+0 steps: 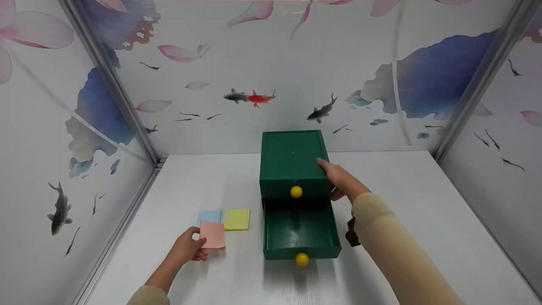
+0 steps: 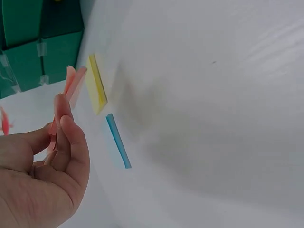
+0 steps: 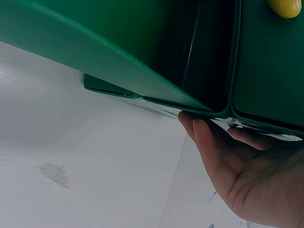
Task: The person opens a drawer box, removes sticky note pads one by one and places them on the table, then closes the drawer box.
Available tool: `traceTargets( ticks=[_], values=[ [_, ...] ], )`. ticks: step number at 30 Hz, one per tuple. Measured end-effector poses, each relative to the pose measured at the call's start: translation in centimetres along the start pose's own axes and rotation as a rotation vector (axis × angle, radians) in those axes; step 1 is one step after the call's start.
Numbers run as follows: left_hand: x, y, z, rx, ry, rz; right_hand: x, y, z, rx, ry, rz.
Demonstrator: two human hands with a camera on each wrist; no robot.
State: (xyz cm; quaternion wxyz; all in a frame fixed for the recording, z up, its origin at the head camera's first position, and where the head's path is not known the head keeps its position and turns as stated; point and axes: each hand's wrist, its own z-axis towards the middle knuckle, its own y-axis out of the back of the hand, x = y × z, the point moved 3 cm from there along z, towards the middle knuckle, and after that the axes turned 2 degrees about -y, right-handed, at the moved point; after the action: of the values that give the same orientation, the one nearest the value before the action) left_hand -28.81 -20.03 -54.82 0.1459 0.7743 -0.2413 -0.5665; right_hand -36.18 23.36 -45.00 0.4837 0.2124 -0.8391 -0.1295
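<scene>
Pinched between the thumb and fingers of my left hand (image 1: 188, 247) is a pink sticky note pad (image 1: 213, 235), raised off the table. Behind it a blue sticky note pad (image 1: 209, 216) shows partly, the pink one covering its lower part. A yellow sticky note pad (image 1: 237, 219) lies to its right. My right hand (image 1: 342, 180) rests against the right side of a green two-drawer box (image 1: 292, 156), one digit over its top edge. The box's lower drawer (image 1: 296, 253) is pulled out, and nothing shows inside; its upper drawer is closed.
Yellow round knobs (image 1: 296, 192) stick out from both drawer fronts. The white table (image 1: 190, 178) meets a printed back wall (image 1: 288, 76) close behind the box. Side walls with metal corner posts (image 1: 118, 97) stand left and right.
</scene>
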Motion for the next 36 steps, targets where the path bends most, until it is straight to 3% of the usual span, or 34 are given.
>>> traceTargets(
  ticks=[6, 20, 36],
  values=[
    [1.6, 0.5, 0.4, 0.031, 0.034, 0.053, 0.1, 0.0, -0.2, -0.001, 0.008, -0.015],
    [4.7, 1.5, 1.4, 0.032, 0.095, 0.171, 0.0, 0.0, 0.0, 0.001, 0.005, -0.002],
    [5.5, 1.0, 2.2, 0.006, 0.087, 0.309, 0.0, 0.0, 0.0, -0.001, 0.007, 0.010]
  ],
)
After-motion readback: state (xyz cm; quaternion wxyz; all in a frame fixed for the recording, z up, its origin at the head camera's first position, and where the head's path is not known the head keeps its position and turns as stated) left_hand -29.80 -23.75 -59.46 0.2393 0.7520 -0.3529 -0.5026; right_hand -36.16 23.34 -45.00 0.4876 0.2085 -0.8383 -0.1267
